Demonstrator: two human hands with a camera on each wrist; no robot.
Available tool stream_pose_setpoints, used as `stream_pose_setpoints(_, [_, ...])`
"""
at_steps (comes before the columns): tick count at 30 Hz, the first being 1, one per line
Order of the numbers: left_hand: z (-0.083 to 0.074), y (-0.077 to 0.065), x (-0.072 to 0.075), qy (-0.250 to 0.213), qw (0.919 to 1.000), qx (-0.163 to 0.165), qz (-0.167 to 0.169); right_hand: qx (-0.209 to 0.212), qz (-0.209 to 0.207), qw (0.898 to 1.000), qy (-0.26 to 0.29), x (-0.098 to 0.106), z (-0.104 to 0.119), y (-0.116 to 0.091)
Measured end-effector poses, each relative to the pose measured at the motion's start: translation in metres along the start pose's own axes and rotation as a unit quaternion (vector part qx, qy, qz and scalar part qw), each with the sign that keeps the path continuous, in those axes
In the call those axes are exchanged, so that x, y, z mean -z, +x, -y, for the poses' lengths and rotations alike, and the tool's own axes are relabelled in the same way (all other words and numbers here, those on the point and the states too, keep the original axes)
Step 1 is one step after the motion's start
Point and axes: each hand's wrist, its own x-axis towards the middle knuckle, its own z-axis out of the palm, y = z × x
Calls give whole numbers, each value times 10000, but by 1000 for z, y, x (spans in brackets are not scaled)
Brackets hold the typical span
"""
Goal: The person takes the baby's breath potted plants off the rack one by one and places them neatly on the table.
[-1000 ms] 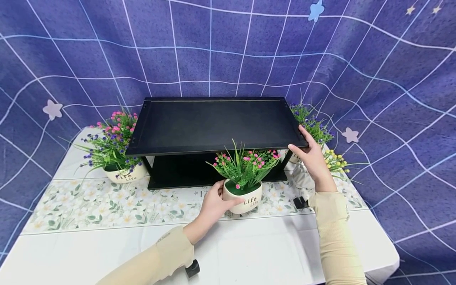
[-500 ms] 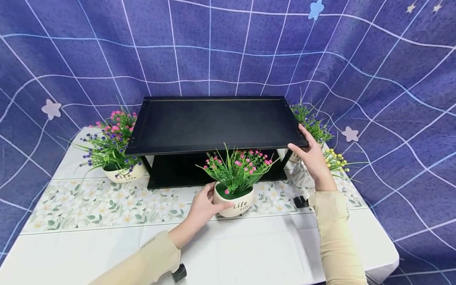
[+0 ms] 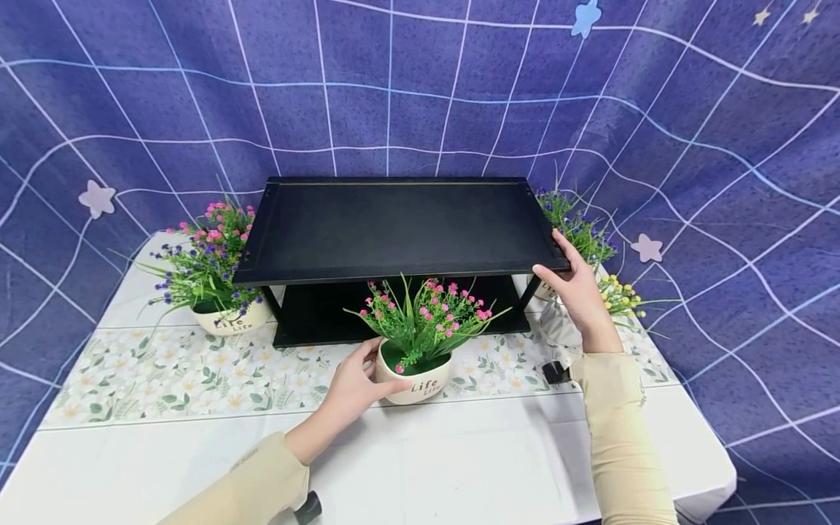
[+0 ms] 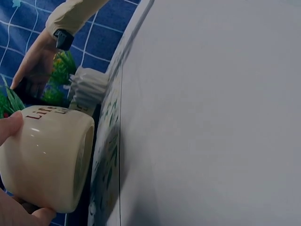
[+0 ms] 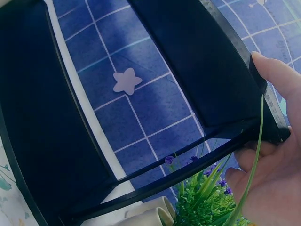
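My left hand point(image 3: 351, 380) holds a cream flowerpot point(image 3: 426, 385) lettered "Life", with artificial pink flowers point(image 3: 433, 310) and green leaves. Its fingers go round the left side, and the thumb lies across the front. In the left wrist view, the underside edge of the pot point(image 4: 44, 157) shows, seemingly off the table. Behind it stands a black two-tier shelf point(image 3: 400, 230). On the shelf's front right corner, my right hand point(image 3: 580, 299) grips the top board, thumb at the front edge. The right wrist view shows the lower board point(image 5: 42, 113) bare where visible.
Left of the shelf stands a cream pot point(image 3: 230, 321) with pink and purple flowers. To the right are purple flowers point(image 3: 577, 226) and a white ribbed vase point(image 3: 558, 324) with yellow flowers. A floral runner point(image 3: 197, 379) crosses the white table point(image 3: 499, 452); a blue curtain point(image 3: 367, 58) hangs behind.
My left hand has carried the flowerpot leftward and slightly toward me, along the shelf's front. The right hand has stayed on the shelf corner.
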Motion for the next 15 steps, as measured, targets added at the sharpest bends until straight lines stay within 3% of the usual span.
stream_pose_setpoints(15, [7, -9, 24, 198, 9995, -185, 169, -13, -17, 10000, 52, -1, 2, 0])
